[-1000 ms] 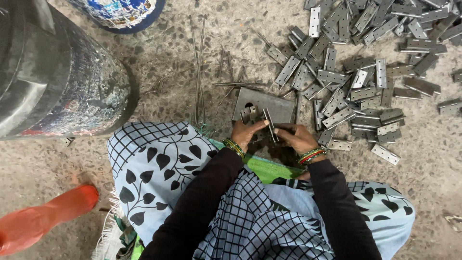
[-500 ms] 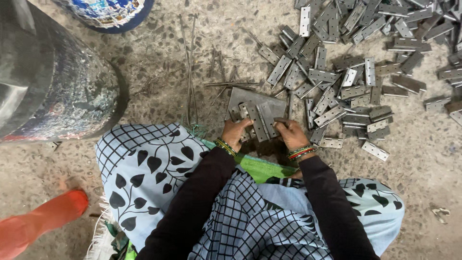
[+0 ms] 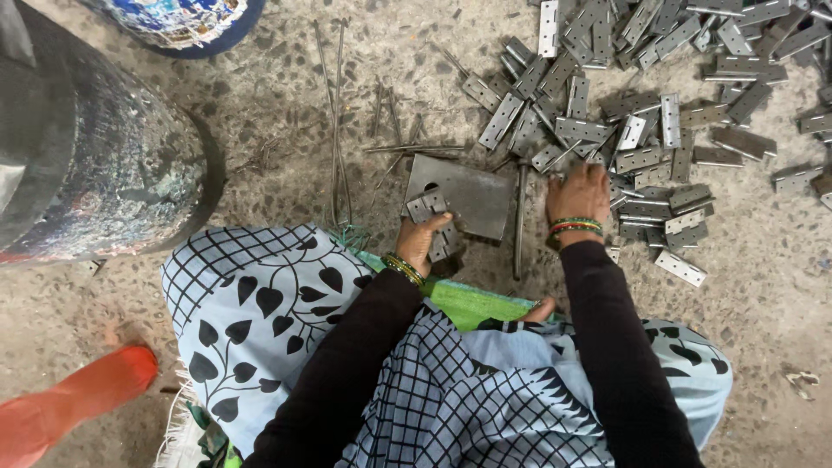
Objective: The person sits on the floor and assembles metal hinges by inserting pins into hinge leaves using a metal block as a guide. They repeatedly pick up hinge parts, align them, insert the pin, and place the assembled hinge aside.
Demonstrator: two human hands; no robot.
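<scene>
Down at the middle of the frame, your left hand point(image 3: 422, 238) has its fingers point(image 3: 439, 222) curled round a small grey hinge point(image 3: 431, 211), pressing it against the near left corner of the flat steel plate point(image 3: 468, 192) that lies on the speckled concrete floor point(image 3: 277, 104); the plate looks to serve as a hard base, which would explain why the hinge is held flat on it and not in the air. Your right hand point(image 3: 579, 195) is off to the right of the plate, palm down with fingers spread loosely over the edge of the hinge pile point(image 3: 659, 95) (whether it has already pinched one, I cannot tell). That pile fills the upper right of the frame, well within your reach.

A thin metal rod point(image 3: 519, 221) lies upright in the frame between the plate and your right wrist, so it sits in the path between your hands. Several long wires point(image 3: 334, 113) are scattered above and left of the plate. A large dark drum point(image 3: 95, 139) crowds the left side, a patterned bowl rim point(image 3: 173, 22) shows at the top left, and an orange-red object point(image 3: 69, 399) lies at the lower left beside your knee.
</scene>
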